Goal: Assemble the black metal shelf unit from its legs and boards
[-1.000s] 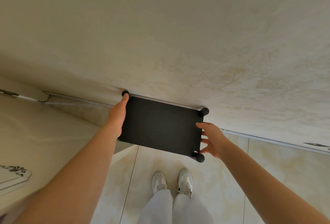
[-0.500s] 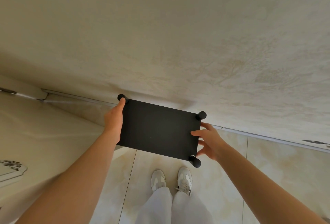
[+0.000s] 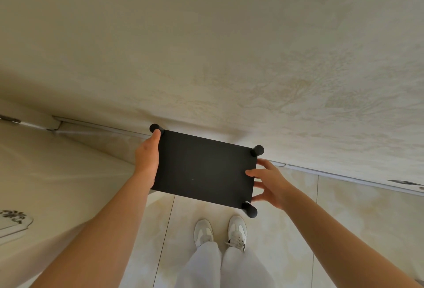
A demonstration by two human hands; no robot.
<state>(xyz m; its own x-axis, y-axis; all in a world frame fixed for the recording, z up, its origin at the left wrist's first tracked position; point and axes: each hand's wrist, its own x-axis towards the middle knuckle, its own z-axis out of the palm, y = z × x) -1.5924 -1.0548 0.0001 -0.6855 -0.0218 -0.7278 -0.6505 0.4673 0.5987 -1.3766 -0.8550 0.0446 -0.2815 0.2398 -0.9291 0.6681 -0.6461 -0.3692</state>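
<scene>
Reaching forward from the bottom corners of the view, two bare forearms close in on the black shelf unit (image 3: 195,179), which sits between the hands just ahead of the person's feet.

The left hand (image 3: 146,161) lies along the left short edge of the top board (image 3: 206,163). Its thumb is stretched up that edge until the tip touches the far-left leg cap (image 3: 154,127). Its fingers drop out of sight below the board, clasping the edge.

The right hand (image 3: 271,184) takes the opposite short edge. The thumb rests on the top surface and the spread fingers pass beside and under the edge, so the board is pinched between them.

The board faces the camera as a flat dark rectangle, skewed so its right end sits lower in the view. Round caps stand at the far-right corner (image 3: 257,150) and the near-right corner (image 3: 250,210). The near-left corner is covered by the left wrist. The legs beneath are hidden, and I cannot tell whether the unit stands on the floor.

Below it are pale trousers (image 3: 218,264) and two white shoes (image 3: 203,232) on glossy cream floor tiles (image 3: 355,223). A light skirting strip (image 3: 344,176) runs behind the unit, close to its far long edge. Above it rises a pale marbled wall (image 3: 229,46).
</scene>
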